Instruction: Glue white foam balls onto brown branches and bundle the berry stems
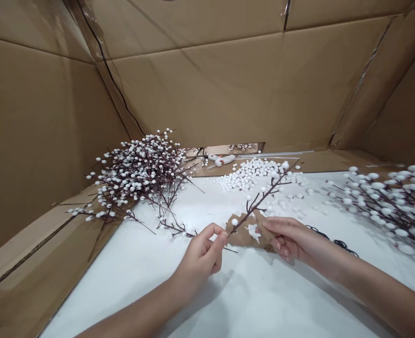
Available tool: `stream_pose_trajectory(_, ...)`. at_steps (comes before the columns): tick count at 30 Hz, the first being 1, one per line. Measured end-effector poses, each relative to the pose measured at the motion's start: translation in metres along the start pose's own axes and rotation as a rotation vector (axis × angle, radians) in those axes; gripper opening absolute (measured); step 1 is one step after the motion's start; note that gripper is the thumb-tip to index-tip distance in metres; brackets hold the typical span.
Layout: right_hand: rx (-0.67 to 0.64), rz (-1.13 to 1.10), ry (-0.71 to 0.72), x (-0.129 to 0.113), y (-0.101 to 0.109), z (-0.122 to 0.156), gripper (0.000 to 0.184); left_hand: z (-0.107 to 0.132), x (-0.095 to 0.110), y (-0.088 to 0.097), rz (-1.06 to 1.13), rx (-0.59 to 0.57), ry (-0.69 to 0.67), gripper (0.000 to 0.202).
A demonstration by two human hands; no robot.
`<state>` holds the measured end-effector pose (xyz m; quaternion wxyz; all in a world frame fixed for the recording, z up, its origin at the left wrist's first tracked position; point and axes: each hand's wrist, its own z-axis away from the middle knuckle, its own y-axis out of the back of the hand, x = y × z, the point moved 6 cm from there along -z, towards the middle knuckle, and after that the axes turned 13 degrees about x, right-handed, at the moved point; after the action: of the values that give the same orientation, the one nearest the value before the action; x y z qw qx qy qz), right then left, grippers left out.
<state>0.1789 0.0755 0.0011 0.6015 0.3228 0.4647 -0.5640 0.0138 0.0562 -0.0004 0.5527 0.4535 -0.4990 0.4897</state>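
Observation:
Pinched between the thumb and forefinger of my left hand (206, 251) is a dark brown artificial berry branch (265, 194). It slants up to the right, with a few white berries on it and several bare twigs. My right hand (288, 239) grips the edge of a torn piece of brown cardboard (241, 233), which carries a blob of white paste (253, 232). The branch passes in front of the cardboard; I cannot tell whether they touch. Behind them lies a heap of loose white berries (253, 170).
Finished-looking berry branches (140, 169) are piled at the left, and more white-berried branches (390, 206) lie at the right. A glue gun (223, 160) rests at the back. Black loops (341, 245) lie beyond my right forearm. Cardboard walls (200, 94) enclose the white tabletop (133, 277).

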Motion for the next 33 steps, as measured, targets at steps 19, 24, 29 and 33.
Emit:
stream_pose_trajectory(19, 0.127, -0.071, 0.19, -0.009, 0.018, -0.009, 0.034, 0.007, -0.002, -0.004, -0.104, -0.067, -0.023, 0.033)
stream_pose_trajectory(24, 0.09, -0.058, 0.204, -0.012, 0.017, -0.007, 0.031, 0.001, -0.006, -0.002, -0.023, -0.067, 0.028, 0.034)
stream_pose_trajectory(29, 0.08, -0.077, 0.168, -0.01, 0.019, -0.006, 0.027, -0.004, -0.009, -0.001, 0.051, -0.084, 0.079, 0.033)
stream_pose_trajectory(33, 0.087, -0.08, 0.15, -0.011, 0.019, -0.005, 0.025, -0.005, -0.01, -0.002, 0.091, -0.104, 0.102, 0.032)
